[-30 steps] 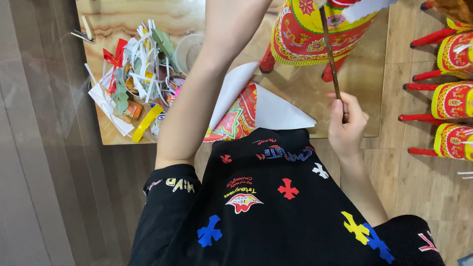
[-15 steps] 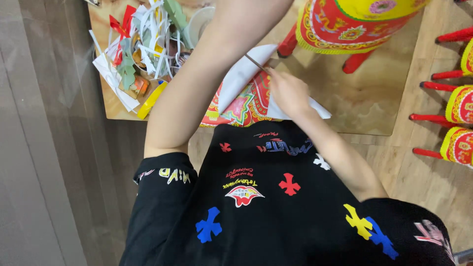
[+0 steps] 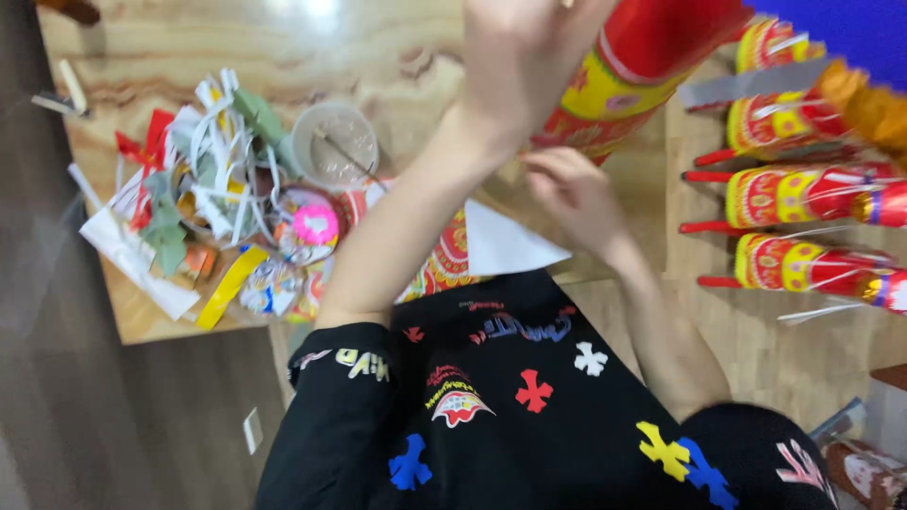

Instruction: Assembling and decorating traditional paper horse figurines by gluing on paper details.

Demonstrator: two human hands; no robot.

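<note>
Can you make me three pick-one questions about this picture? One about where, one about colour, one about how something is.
1. Where is the left hand? A in a pocket. B up at the big red-and-yellow tube. C in a bowl.
2. What colour is the shirt? A black. B white. C green.
3. How are the smaller tubes on the right? A standing. B stacked. C lying sideways.
Answers: B, the hand meets the tube; A, black cloth with coloured crosses; C, they lie in a row.
</note>
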